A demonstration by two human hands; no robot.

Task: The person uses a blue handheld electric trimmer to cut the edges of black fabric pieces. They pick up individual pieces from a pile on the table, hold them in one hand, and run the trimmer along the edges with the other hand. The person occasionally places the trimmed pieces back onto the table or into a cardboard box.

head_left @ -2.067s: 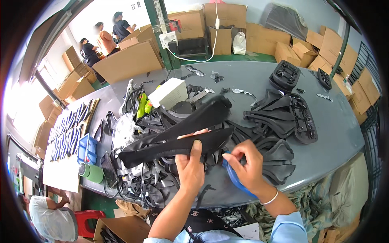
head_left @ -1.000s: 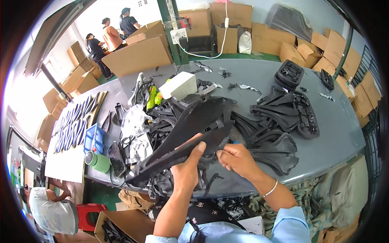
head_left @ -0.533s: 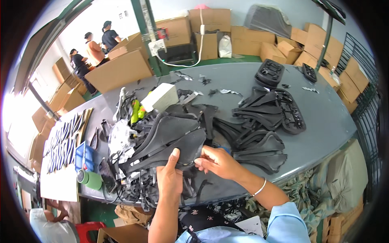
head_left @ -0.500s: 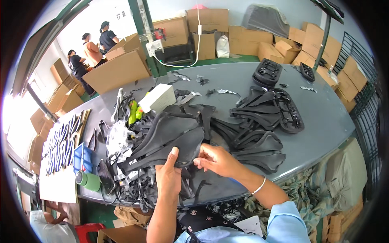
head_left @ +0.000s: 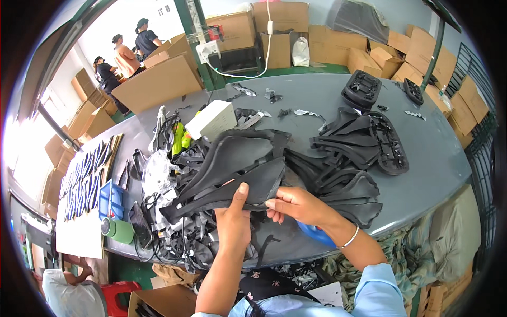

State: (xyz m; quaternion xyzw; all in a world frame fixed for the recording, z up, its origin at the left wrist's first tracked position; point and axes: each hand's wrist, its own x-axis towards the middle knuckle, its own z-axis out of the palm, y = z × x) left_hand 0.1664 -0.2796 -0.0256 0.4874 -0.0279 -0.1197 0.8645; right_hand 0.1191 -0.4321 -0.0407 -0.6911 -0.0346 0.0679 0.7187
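Observation:
A black moulded panel with smooth, padded-looking lobes and a narrow tapering end is held up over the near part of the table. My left hand grips its near edge, thumb on top and fingers hidden underneath. At the panel's right corner, my right hand pinches the rim between thumb and curled fingers. Beneath and left of it spreads a heap of black pieces and straps. Similar black panels lie stacked just right of my right hand. Something blue shows under my right forearm.
A white box, a green bottle and a blue basket stand to the left. Black moulded trays lie at the right on the grey table. Cardboard boxes line the wall. Several people stand at the far left.
The panel's lobes have spread apart, with a gap showing between them. Both hands have shifted slightly right in the picture, as has the whole scene. The blue thing under my right forearm shows more.

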